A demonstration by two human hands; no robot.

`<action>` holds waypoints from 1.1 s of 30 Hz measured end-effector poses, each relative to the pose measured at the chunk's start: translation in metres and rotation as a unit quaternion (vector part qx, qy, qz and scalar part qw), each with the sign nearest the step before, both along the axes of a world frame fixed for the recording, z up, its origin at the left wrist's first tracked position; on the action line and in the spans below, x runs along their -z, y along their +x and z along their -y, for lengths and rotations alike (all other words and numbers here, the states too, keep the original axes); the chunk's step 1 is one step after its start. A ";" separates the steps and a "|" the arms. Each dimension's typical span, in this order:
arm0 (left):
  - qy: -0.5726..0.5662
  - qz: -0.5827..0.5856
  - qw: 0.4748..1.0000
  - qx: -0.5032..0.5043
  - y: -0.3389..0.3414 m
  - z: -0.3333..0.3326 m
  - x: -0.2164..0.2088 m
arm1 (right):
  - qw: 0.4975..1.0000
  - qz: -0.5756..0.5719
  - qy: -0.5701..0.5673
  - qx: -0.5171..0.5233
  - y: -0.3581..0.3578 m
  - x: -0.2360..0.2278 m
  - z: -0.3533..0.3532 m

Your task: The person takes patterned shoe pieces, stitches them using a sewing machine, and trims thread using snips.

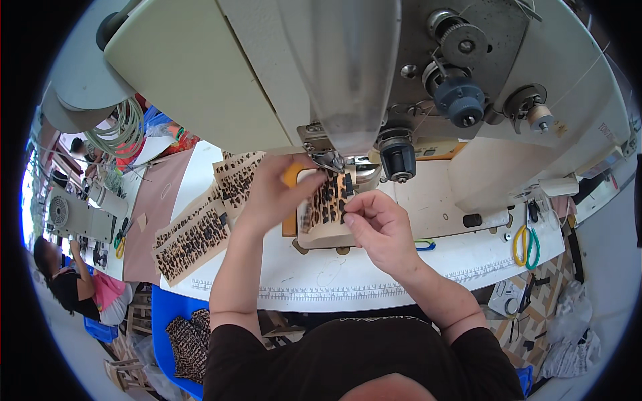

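Note:
A leopard-print fabric piece point(326, 207) with a beige border lies on the sewing machine bed, its far end by the presser foot point(328, 160). My right hand point(382, 230) is closed, thumb and forefinger pinching the fabric's right edge. On the other side my left hand point(279, 190) reaches over the fabric close to the presser foot. Motion smears its fingers, and whether they grip anything is not visible. Left of that arm, more leopard-print pieces point(194, 237) on beige backing lie overlapping on the white table point(287, 274).
The machine head point(200, 73) hangs over the work area. Green-and-orange scissors point(527, 244) and a small blue tool point(424, 245) lie to the right. A blue chair or tub point(164, 321) holds leopard-print cloth point(189, 341). Another person point(80, 284) sits at the far left.

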State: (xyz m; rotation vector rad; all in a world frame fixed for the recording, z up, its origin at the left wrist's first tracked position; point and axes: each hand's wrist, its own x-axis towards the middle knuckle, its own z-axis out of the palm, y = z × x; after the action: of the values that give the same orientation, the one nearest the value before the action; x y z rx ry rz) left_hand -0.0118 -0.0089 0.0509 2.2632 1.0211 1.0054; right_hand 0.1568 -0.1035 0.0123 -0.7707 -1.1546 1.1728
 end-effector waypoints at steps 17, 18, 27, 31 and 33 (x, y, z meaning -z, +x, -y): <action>0.427 -0.047 0.901 0.065 0.012 0.026 0.020 | 0.998 0.005 0.039 0.038 0.003 0.001 -0.017; 0.435 -0.050 0.897 0.055 0.012 0.024 0.020 | 0.998 0.007 0.045 0.040 0.003 0.002 -0.017; 0.439 -0.035 0.898 0.017 0.018 0.005 0.017 | 0.993 0.011 0.062 0.103 0.018 0.003 -0.015; 0.435 -0.015 0.900 0.017 0.018 -0.002 0.022 | 0.971 0.072 0.108 0.200 0.034 0.008 -0.024; 0.265 0.026 0.963 0.040 0.015 -0.004 0.027 | 0.945 0.090 0.139 0.282 0.041 0.003 -0.034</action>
State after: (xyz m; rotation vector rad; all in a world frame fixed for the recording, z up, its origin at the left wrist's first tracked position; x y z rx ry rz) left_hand 0.0036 -0.0048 0.0237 2.6503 0.6855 1.4281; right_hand 0.1974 -0.0696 0.0095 -0.9215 -1.1140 0.4586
